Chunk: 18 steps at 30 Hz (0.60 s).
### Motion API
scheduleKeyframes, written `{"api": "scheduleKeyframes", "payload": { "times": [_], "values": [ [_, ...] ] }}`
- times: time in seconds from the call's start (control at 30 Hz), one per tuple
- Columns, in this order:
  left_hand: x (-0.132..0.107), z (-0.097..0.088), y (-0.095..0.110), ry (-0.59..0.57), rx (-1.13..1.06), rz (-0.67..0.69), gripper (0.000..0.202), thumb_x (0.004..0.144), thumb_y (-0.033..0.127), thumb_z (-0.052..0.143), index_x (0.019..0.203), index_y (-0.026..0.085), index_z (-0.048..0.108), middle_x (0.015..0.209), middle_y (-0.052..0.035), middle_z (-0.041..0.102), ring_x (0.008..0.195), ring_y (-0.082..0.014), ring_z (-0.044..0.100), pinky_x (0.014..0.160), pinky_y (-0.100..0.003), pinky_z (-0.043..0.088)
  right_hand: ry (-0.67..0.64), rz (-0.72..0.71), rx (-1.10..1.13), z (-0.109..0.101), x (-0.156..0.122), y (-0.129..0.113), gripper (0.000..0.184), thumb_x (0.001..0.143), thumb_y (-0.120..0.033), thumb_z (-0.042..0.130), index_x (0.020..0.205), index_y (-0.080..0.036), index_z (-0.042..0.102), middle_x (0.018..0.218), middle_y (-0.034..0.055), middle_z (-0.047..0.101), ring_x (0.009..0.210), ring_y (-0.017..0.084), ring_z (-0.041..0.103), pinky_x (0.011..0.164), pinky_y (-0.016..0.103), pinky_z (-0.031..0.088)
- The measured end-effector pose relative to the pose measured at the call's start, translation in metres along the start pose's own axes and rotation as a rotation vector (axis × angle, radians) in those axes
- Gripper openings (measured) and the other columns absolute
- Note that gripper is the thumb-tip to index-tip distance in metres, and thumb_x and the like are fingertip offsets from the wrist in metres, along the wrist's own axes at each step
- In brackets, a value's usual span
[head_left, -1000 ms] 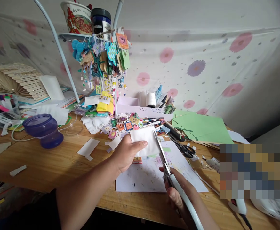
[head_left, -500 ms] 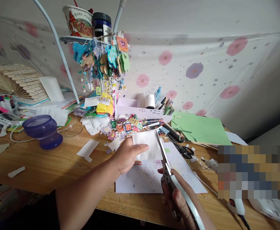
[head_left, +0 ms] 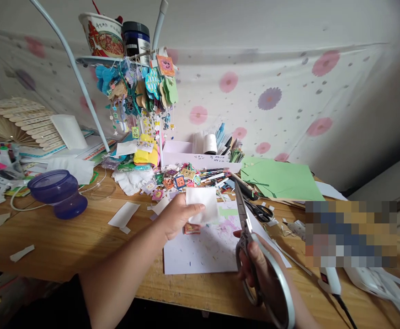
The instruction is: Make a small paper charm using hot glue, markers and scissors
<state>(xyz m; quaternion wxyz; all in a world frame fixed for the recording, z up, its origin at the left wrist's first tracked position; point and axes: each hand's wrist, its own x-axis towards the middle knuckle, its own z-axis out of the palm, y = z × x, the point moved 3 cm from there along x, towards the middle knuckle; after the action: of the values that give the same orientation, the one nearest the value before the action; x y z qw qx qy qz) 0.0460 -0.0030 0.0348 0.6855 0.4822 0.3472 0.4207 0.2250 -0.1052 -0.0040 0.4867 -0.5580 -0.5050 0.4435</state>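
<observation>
My left hand (head_left: 175,218) pinches a small white paper piece (head_left: 203,204) above the wooden desk (head_left: 66,242). To its right my right hand (head_left: 266,278) grips white-handled scissors (head_left: 246,224) with the blades pointing up and away, closed and apart from the paper. Below both lies a white sheet (head_left: 206,249) speckled with coloured marks, with a small orange sticker (head_left: 192,228) on its upper edge.
A purple bowl (head_left: 56,192) stands at left. Small coloured stickers (head_left: 175,176) lie heaped mid-desk before a white box (head_left: 193,157) of pens. Green paper (head_left: 278,180) and black scissors (head_left: 259,211) lie at right. Paper scraps (head_left: 124,214) dot the wood. A hanging ornament rack (head_left: 141,87) rises behind.
The scissors have come off the white paper piece and swung right and upright. The paper piece now looks narrower. My view shifted slightly.
</observation>
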Motion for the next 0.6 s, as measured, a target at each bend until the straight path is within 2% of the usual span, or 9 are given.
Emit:
{"api": "scheduleKeyframes", "payload": {
  "times": [0.1,0.2,0.3,0.33,0.37,0.43,0.5,0.6],
  "values": [
    [0.001,-0.025,0.019,0.091,0.289,0.084,0.037,0.062,0.032,0.074,0.094,0.015,0.064,0.074,-0.0038,0.066,0.055,-0.0133,0.057,0.041,-0.018,0.036,-0.003,0.0,0.051,-0.013,0.003,-0.003,0.056,0.087,-0.063,0.036,0.113,-0.015,0.049,0.051,-0.0085,0.041,0.037,0.01,0.038,0.044,0.028,0.045],
    [-0.009,-0.068,0.038,0.199,0.747,0.061,0.032,0.068,0.034,0.066,0.095,0.018,0.062,0.074,-0.0036,0.066,0.053,-0.016,0.056,0.042,-0.022,0.034,0.003,-0.015,0.016,-0.028,0.005,-0.006,0.054,0.086,-0.062,0.04,0.109,-0.015,0.05,0.053,-0.0076,0.043,0.039,0.01,0.041,0.045,0.028,0.045],
    [-0.027,-0.116,0.057,0.37,1.294,0.013,0.031,0.068,0.033,0.064,0.097,0.02,0.064,0.08,-0.0059,0.068,0.069,-0.0233,0.06,0.057,-0.028,0.04,0.022,-0.006,-0.012,-0.04,0.006,-0.004,0.05,0.085,-0.061,0.044,0.106,-0.016,0.051,0.052,-0.0079,0.043,0.039,0.01,0.042,0.045,0.027,0.044],
    [-0.033,-0.126,0.062,0.442,1.467,0.019,0.031,0.07,0.034,0.062,0.098,0.021,0.065,0.083,-0.0069,0.068,0.074,-0.026,0.061,0.062,-0.031,0.041,0.021,0.004,-0.017,-0.042,0.006,-0.002,0.048,0.085,-0.06,0.044,0.105,-0.016,0.052,0.052,-0.0079,0.043,0.039,0.01,0.042,0.045,0.027,0.044],
    [-0.037,-0.132,0.066,0.487,1.524,0.037,0.034,0.07,0.034,0.062,0.101,0.02,0.065,0.091,-0.0101,0.067,0.085,-0.0298,0.06,0.069,-0.034,0.041,0.018,0.012,-0.021,-0.045,0.007,-0.001,0.047,0.085,-0.06,0.045,0.104,-0.017,0.052,0.052,-0.0079,0.043,0.039,0.01,0.042,0.045,0.026,0.043],
    [-0.038,-0.125,0.069,0.517,1.608,0.16,0.034,0.076,0.032,0.056,0.106,0.02,0.064,0.103,-0.0122,0.064,0.098,-0.0311,0.056,0.079,-0.037,0.04,0.018,0.027,-0.038,-0.049,0.009,0.0,0.047,0.085,-0.059,0.045,0.104,-0.017,0.053,0.052,-0.0079,0.043,0.04,0.01,0.042,0.044,0.026,0.042],
    [-0.029,-0.095,0.063,0.446,1.591,0.307,0.029,0.081,0.03,0.049,0.103,0.02,0.066,0.102,-0.0109,0.063,0.097,-0.0278,0.056,0.082,-0.036,0.04,0.036,0.051,-0.073,-0.053,0.01,-0.001,0.049,0.084,-0.059,0.048,0.107,-0.017,0.053,0.052,-0.008,0.043,0.04,0.011,0.043,0.044,0.026,0.041],
    [-0.002,-0.024,0.036,0.063,1.494,0.473,0.025,0.084,0.023,0.047,0.095,0.022,0.07,0.099,-0.0088,0.064,0.096,-0.024,0.056,0.084,-0.034,0.041,0.082,0.11,-0.186,-0.06,0.011,-0.004,0.047,0.078,-0.053,0.058,0.11,-0.018,0.054,0.053,-0.0065,0.048,0.042,0.013,0.049,0.045,0.028,0.041]
  ]
}}
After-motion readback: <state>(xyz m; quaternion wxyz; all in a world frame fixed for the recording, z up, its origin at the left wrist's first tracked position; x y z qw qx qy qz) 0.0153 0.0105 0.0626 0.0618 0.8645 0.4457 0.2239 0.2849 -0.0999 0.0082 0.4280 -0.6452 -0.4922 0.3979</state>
